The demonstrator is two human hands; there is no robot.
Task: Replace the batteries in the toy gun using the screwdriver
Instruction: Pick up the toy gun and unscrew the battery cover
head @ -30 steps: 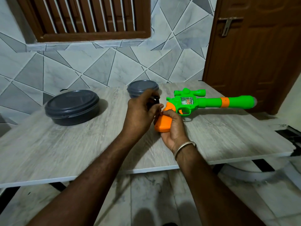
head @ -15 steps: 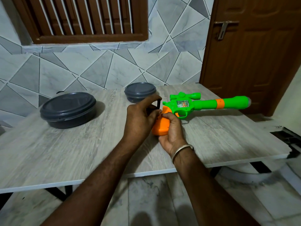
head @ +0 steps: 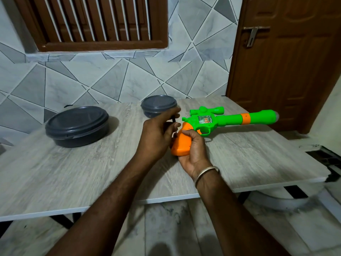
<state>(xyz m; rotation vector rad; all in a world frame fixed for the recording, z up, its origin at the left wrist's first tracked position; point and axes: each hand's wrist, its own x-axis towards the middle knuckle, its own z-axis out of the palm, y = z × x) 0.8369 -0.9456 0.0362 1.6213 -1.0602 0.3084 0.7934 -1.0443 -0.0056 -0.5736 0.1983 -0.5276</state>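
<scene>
Two hands on it: right hand (head: 195, 150) wraps the orange grip (head: 181, 145) of the toy gun (head: 228, 120), green barrel pointing right, low over the table (head: 73, 172). Left hand (head: 156, 137) pinches a small black tool, prob. the screwdriver (head: 173, 119), just beside the grip's back edge. Gun looks like hollow plastic, so light, stiff, a bit slick, and prob. easy to crack near screws. Best hold = the grip, firm w/o squeezing hard.

One toy gun (head: 227, 120), one screwdriver (head: 173, 119), one bangle (head: 206, 173) and two hands, left hand (head: 156, 137) and right hand (head: 193, 150), over one table (head: 73, 172). Two grey lidded bowls: the large bowl (head: 77, 124) at ten o'clock of the hands, the small bowl (head: 158, 105) at twelve.
</scene>
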